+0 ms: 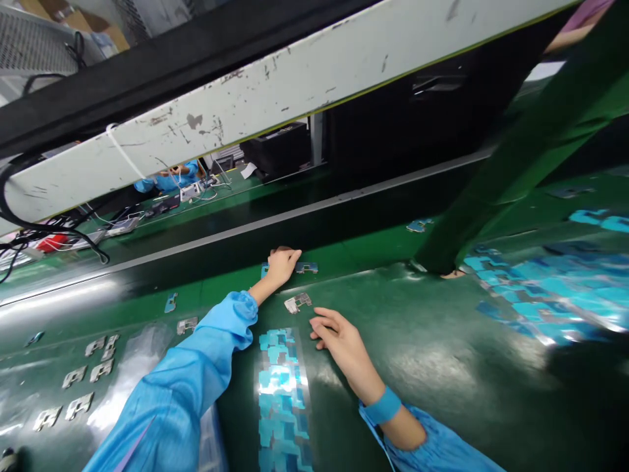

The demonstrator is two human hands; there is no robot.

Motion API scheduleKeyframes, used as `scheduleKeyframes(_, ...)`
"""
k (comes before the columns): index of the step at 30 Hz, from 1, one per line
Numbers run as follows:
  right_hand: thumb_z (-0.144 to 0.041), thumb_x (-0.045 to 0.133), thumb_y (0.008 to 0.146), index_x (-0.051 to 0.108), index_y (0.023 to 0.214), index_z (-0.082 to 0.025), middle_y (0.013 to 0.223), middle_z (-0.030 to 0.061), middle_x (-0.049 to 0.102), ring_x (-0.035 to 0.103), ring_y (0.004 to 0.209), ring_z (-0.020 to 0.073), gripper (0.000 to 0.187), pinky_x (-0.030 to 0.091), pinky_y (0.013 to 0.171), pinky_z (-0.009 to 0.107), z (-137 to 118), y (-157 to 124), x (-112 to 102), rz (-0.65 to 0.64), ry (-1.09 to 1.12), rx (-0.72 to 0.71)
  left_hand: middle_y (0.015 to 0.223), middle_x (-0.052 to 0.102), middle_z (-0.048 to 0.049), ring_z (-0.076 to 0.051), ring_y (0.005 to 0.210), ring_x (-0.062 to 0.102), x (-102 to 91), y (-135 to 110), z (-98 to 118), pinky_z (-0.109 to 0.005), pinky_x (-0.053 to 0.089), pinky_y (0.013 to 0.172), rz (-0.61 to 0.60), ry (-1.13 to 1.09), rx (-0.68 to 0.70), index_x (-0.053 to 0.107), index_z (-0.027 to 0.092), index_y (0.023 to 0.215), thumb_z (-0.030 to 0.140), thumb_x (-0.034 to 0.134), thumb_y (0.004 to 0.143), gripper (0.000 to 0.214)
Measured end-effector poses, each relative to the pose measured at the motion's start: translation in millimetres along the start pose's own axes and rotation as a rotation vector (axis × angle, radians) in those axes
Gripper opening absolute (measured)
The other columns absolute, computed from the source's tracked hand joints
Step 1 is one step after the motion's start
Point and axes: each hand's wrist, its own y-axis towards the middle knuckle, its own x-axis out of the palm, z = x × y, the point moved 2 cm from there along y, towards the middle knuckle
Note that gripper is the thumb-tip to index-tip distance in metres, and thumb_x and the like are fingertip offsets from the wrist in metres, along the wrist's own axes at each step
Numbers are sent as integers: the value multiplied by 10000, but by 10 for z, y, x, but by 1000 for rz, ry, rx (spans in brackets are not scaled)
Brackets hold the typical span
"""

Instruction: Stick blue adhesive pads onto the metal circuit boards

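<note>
My left hand reaches to the green strip at the back of the bench, fingers curled; whatever may be in them is hidden. Beside its thumb lies a blue-filmed flat part, and another blue edge shows at its other side. My right hand, with a blue band at the wrist, hovers over the green mat, fingers loosely bent and apart, holding nothing. Just left of its fingertips lies a silver cut-out metal plate. Between my forearms lies a clear sheet bearing blue film cut-outs.
Several silver plates lie at the left near clear plastic. More blue film pieces spread at the right. A green-wrapped post rises there, and a scuffed white beam crosses overhead. Another person's blue sleeve shows beyond.
</note>
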Motion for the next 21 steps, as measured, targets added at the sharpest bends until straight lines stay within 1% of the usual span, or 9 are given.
scheduleKeyframes(3, -545, 731, 758, 627, 1099, -172, 842, 71, 694, 690, 659, 226, 517, 540, 476, 312, 22, 17, -35, 18, -69, -52, 1178, 647, -90, -275, 1171, 543, -124, -270, -44, -492, 379, 1052, 16, 98, 56, 712, 181, 1048, 410, 552, 989, 285)
scheduleKeyframes(6, -528, 655, 846, 640, 1089, -180, 853, 83, 702, 704, 680, 238, 425, 558, 501, 331, 15, -12, -41, 10, -178, -124, 1098, 656, -92, -312, 1141, 518, -173, -733, -105, -482, 364, 1033, -55, 160, 104, 751, 205, 975, 551, 693, 863, 369)
scheduleKeyframes(8, -469, 601, 904, 664, 1061, -190, 859, 92, 709, 709, 718, 249, 326, 587, 587, 377, -17, -64, -22, -25, -290, -200, 1155, 636, -106, -335, 1158, 502, -147, -1013, -140, -488, 371, 1023, -106, 169, 130, 743, 208, 1046, 578, 789, 759, 470)
scheduleKeyframes(10, -397, 568, 933, 698, 1017, -206, 925, 112, 721, 707, 837, 279, 246, 591, 770, 457, -62, -129, 16, -98, -417, -313, 1246, 602, -121, -338, 1201, 484, -98, -1187, -158, -490, 368, 1038, -143, 145, 153, 724, 207, 1112, 509, 798, 779, 455)
scheduleKeyframes(12, -342, 552, 943, 727, 972, -216, 1016, 127, 727, 676, 985, 313, 218, 526, 948, 516, -96, -183, 62, -200, -534, -440, 1296, 580, -126, -331, 1235, 473, -53, -1236, -160, -489, 357, 1068, -159, 91, 164, 725, 194, 1093, 414, 777, 824, 351)
scheduleKeyframes(13, -322, 542, 949, 737, 962, -216, 1046, 132, 727, 657, 1033, 325, 222, 495, 995, 531, -102, -200, 82, -249, -586, -495, 1302, 579, -128, -330, 1244, 473, -40, -1222, -154, -487, 350, 1084, -161, 55, 165, 729, 183, 1057, 372, 781, 821, 306)
scheduleKeyframes(17, -275, 535, 972, 748, 1034, -212, 1060, 132, 736, 630, 1071, 345, 230, 484, 995, 562, -69, -208, 106, -372, -758, -630, 1157, 656, -112, -309, 1173, 553, -66, -1089, -120, -455, 374, 1107, -169, -148, 123, 719, 163, 929, 224, 833, 714, 251)
scheduleKeyframes(19, -269, 568, 967, 740, 1092, -223, 1114, 122, 730, 606, 1133, 349, 219, 475, 1017, 568, -43, -213, 93, -413, -815, -661, 1046, 688, -90, -283, 1086, 610, -119, -1078, -136, -437, 423, 1072, -165, -285, 56, 706, 162, 942, 191, 815, 706, 261)
scheduleKeyframes(21, -281, 617, 949, 727, 1150, -233, 1207, 115, 705, 559, 1226, 351, 234, 450, 1067, 564, -23, -240, 74, -448, -847, -673, 966, 696, -76, -250, 983, 657, -191, -1156, -199, -413, 498, 986, -156, -447, -49, 680, 152, 1005, 199, 781, 741, 287)
